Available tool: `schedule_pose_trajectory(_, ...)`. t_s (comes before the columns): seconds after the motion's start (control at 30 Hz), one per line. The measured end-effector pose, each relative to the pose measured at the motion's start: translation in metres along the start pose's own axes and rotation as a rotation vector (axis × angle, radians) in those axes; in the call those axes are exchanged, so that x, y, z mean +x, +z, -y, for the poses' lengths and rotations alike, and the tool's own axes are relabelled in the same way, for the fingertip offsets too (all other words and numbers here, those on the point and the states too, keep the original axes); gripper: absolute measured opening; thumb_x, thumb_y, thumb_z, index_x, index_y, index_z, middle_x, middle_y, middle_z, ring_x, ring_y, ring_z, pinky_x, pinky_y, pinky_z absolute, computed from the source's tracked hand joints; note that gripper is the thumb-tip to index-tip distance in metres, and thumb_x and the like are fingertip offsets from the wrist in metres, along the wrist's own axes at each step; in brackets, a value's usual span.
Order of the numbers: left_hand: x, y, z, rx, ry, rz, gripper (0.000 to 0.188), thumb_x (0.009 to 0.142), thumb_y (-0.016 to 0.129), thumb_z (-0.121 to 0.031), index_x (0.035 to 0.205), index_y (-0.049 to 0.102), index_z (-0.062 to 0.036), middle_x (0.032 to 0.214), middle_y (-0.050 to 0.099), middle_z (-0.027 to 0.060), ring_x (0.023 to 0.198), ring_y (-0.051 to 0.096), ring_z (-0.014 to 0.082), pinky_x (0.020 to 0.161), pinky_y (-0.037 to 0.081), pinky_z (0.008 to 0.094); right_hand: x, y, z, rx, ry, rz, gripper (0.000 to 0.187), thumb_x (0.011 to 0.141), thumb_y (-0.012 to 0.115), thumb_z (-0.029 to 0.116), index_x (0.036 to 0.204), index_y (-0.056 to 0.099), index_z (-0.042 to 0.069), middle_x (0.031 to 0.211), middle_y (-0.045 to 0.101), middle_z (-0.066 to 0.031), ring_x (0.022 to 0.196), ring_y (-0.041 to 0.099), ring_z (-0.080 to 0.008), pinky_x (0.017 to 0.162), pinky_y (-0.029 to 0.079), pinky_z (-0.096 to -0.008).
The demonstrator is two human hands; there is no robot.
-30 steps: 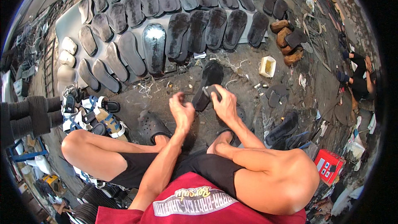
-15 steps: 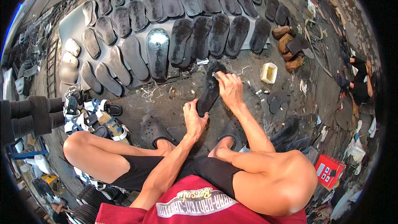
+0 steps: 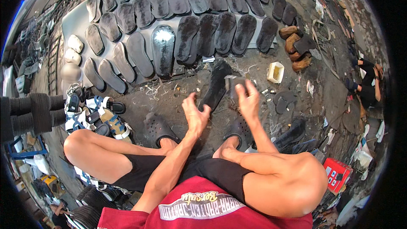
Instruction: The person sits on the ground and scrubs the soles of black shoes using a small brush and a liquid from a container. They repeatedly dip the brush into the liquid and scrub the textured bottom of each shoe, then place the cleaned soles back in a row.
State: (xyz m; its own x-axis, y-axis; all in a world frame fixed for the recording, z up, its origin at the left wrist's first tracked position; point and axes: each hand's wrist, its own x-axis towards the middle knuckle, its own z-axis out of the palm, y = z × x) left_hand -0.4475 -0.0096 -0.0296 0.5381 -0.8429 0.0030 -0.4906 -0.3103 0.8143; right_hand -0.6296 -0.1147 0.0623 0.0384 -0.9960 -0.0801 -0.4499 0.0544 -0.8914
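A long black shoe sole (image 3: 215, 87) lies on the dark ground before me, its far end pointing away. At its near end is my left hand (image 3: 195, 116), thumb and index finger spread apart; whether the thumb touches the edge I cannot tell. Just right of the sole, my right hand (image 3: 249, 101) is raised and closed on a small dark flat piece (image 3: 231, 84). That piece is smeared by motion, so its kind is unclear.
Rows of dark soles (image 3: 224, 33) cover a pale sheet (image 3: 76, 21) ahead. To the right are a whitish tub (image 3: 275, 73) with yellowish contents and brown shoe lasts (image 3: 292, 44). Strapped sandals (image 3: 101, 116) are piled at left. A red box (image 3: 337, 175) sits at lower right.
My right hand has lifted off the sole and moved right, a dark flat piece now showing in it. My left hand has loosened from the sole's near end and shifted slightly left.
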Motion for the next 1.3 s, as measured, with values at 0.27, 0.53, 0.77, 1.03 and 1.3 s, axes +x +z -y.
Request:
schedule_pose_trajectory(0.27,-0.011,0.005,-0.009,0.143,-0.018,0.209,0.08,0.073,0.094,-0.028,0.141,0.062,0.0018,0.127,0.058,0.0212,0.121,0.055,0.041,0.109,0.046,0.0525,0.028,-0.042,-0.021,0.335,0.286,-0.21,0.075,0.105,0.077,0.022,0.16,0.042,-0.016,0.151,0.063,-0.0186,0.134,0.062,-0.0208,0.115,0.046,-0.0318)
schedule_pose_trajectory(0.53,0.106,-0.088,-0.046,-1.28,-0.848,0.46,0.01,0.095,0.085,-0.018,0.097,0.077,-0.0127,0.081,0.07,-0.0058,0.068,0.058,0.0099,0.065,0.048,0.0298,0.035,-0.042,-0.054,0.454,0.293,-0.217,0.084,0.105,0.078,0.028,0.163,0.037,-0.017,0.154,0.061,-0.0227,0.139,0.061,-0.0241,0.121,0.042,-0.0352)
schedule_pose_trajectory(0.77,0.191,-0.159,-0.033,-0.997,-0.434,-0.198,0.068,0.086,0.096,-0.018,0.142,0.066,0.007,0.112,0.076,0.0028,0.089,0.067,0.0113,0.084,0.05,0.025,0.035,-0.031,-0.035,0.46,0.301,-0.162,0.089,0.103,0.079,0.031,0.164,0.035,-0.016,0.161,0.055,-0.0256,0.149,0.054,-0.0276,0.126,0.037,-0.0366)
schedule_pose_trajectory(1.03,0.187,-0.117,0.089,-0.053,-0.388,-0.473,0.095,0.069,0.103,-0.032,0.148,0.065,0.0057,0.115,0.069,0.0182,0.101,0.068,0.0295,0.095,0.055,0.0434,0.032,-0.012,-0.044,0.46,0.33,-0.067,0.085,0.101,0.082,0.031,0.161,0.042,-0.015,0.151,0.063,-0.0246,0.139,0.062,-0.0267,0.119,0.044,-0.0355)
schedule_pose_trajectory(1.3,0.069,-0.031,0.007,0.166,0.084,-0.126,0.069,0.084,0.086,-0.021,0.141,0.057,0.004,0.131,0.056,0.0235,0.123,0.056,0.0422,0.109,0.046,0.0512,0.037,0.006,-0.034,0.158,0.129,-0.071,0.053,0.104,0.076,0.024,0.146,0.063,-0.005,0.116,0.078,-0.0125,0.091,0.073,-0.0181,0.083,0.058,-0.0343)
